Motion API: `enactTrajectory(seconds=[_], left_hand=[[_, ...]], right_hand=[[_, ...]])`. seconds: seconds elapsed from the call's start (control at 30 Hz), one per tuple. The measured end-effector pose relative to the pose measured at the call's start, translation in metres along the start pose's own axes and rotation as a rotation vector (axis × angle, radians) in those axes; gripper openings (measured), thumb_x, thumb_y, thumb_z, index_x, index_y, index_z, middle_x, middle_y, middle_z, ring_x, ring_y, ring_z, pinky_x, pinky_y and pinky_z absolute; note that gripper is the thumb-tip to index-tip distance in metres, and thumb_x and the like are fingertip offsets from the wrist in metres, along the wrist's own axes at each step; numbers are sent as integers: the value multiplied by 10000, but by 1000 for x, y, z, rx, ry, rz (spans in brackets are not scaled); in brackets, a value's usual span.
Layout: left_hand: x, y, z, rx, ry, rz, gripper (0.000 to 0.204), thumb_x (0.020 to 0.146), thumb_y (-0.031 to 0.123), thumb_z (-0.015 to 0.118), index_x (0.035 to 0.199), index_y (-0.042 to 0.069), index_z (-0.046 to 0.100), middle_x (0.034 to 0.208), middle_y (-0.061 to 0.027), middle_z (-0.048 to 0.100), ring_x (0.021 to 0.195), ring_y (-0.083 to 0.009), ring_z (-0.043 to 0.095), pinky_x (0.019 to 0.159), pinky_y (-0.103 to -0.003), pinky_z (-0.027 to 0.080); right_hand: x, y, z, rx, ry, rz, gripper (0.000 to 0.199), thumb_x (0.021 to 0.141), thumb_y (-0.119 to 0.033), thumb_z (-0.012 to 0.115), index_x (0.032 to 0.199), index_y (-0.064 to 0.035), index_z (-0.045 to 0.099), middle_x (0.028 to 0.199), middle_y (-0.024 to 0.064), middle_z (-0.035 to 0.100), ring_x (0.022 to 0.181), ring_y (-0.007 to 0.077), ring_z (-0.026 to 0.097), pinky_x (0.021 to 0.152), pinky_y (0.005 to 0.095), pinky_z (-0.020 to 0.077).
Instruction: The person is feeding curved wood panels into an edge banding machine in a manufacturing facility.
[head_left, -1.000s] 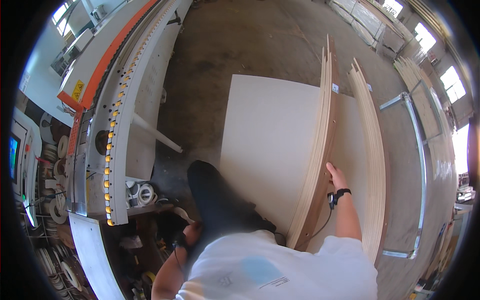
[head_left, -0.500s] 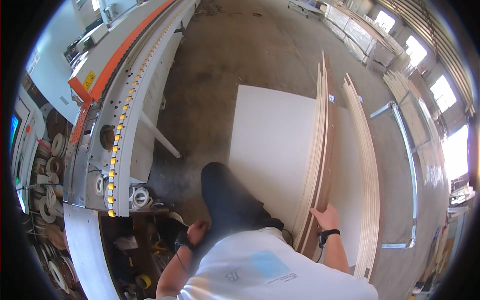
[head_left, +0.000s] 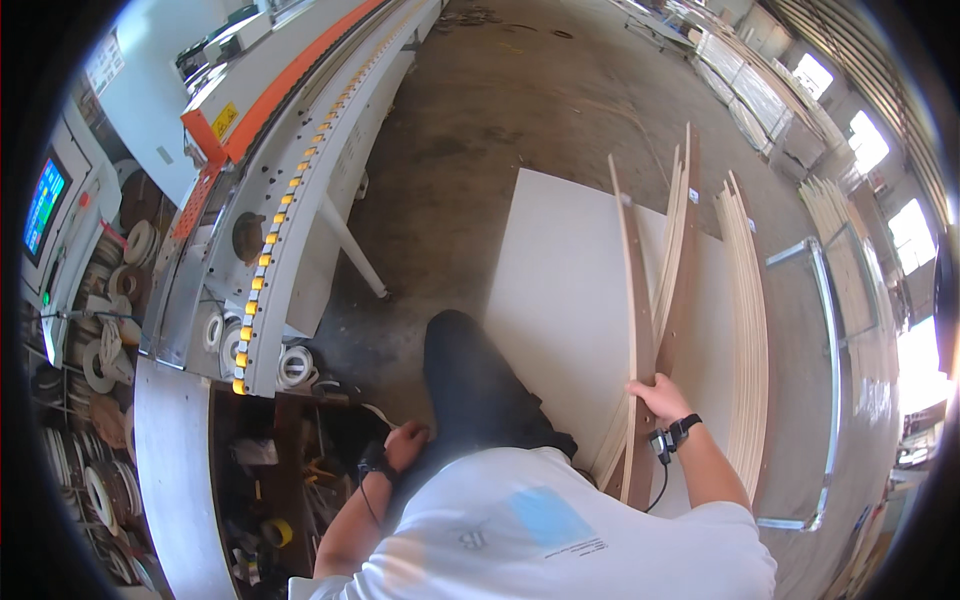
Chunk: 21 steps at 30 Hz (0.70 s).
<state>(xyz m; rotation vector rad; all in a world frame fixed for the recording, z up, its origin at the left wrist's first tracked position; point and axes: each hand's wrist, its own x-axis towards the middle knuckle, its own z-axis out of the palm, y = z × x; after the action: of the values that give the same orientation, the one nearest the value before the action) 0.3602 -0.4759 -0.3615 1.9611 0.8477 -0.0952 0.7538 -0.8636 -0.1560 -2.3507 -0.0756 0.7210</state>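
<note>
From the head view, the right hand point(head_left: 660, 397) grips the top edge of an upright wooden panel point(head_left: 632, 330), tilting it clear of the stacked panels point(head_left: 745, 330) on the metal rack point(head_left: 825, 380). The left hand point(head_left: 405, 443) hangs loosely curled, empty, near the edge-banding machine point(head_left: 290, 190).

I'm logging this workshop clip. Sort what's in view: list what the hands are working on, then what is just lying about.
In hand:
- right hand gripping the upright wooden panel
- leaning stack of panels beside it
- large white board lying flat on the floor

Lying about:
- long machine with orange strip
- rolls of edge tape
- left hand, down by the leg, holding nothing visible
</note>
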Motion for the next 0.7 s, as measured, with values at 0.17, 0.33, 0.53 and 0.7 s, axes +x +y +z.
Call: enactTrajectory(seconds=[0.17, 0.33, 0.53, 0.7], left_hand=[[5, -14, 7, -77, 46, -26, 361, 966, 380, 651, 1130, 78, 760, 1013, -194, 766, 998, -361, 741, 896, -446, 566], [-1, -17, 1, -112, 95, -8, 302, 976, 310, 669, 1123, 61, 759, 1014, -183, 771, 973, -333, 748, 865, -416, 572], [1, -28, 2, -87, 61, 3, 329, 971, 349, 659, 1130, 77, 753, 1045, -194, 764, 1033, -361, 736, 905, -443, 568], [-1, -31, 6, -29, 68, 46, 284, 987, 270, 688, 1153, 50, 758, 1003, -172, 774, 947, -300, 757, 857, -377, 580]], right_hand=[[3, -28, 10, 512, -402, 249, 465, 1006, -312, 709, 1350, -15, 610, 1223, 102, 730, 1072, 219, 712, 899, 419, 590], [-41, 45, 18, 655, -671, 491, 322, 1036, -144, 663, 1337, -34, 635, 1265, 58, 725, 1123, 188, 700, 981, 406, 573], [-10, 1, 10, 62, -469, 306, 390, 991, -370, 744, 1156, -28, 659, 948, 15, 700, 776, 104, 648, 611, 296, 515], [77, -40, 9, 581, -601, 153, 442, 1078, -316, 632, 1396, -10, 602, 1289, 93, 716, 1167, 209, 700, 1000, 388, 562]])
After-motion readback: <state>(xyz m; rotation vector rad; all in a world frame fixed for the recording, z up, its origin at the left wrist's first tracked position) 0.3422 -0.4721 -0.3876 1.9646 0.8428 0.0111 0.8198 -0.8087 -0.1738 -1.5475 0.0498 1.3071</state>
